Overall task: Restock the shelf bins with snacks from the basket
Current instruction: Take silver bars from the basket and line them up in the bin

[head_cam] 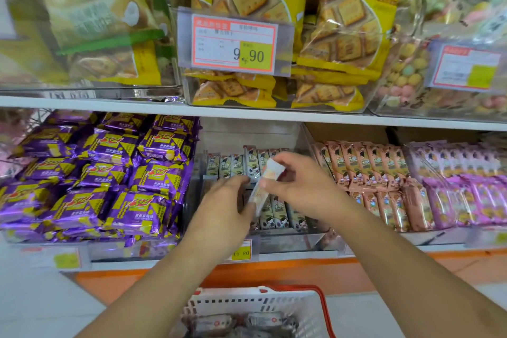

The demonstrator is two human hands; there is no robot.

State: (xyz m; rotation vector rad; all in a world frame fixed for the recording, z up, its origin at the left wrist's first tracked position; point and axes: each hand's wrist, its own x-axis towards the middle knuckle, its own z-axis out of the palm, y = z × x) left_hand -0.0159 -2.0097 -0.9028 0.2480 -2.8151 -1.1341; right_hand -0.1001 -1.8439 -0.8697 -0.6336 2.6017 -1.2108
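Left of the middle bin [307, 143] lie purple packets [104, 173], over that bin the left hand [225, 208] reaches with fingers seemingly curled at a blurred white snack packet [264, 186] pinched by the right hand [299, 184], the basket [258, 307] nearest, cut off below.

Your left hand [225, 206] and right hand [297, 186] are bare, no gloves, rings or watch; both forearms are uncovered, with no sleeve reaching into view.
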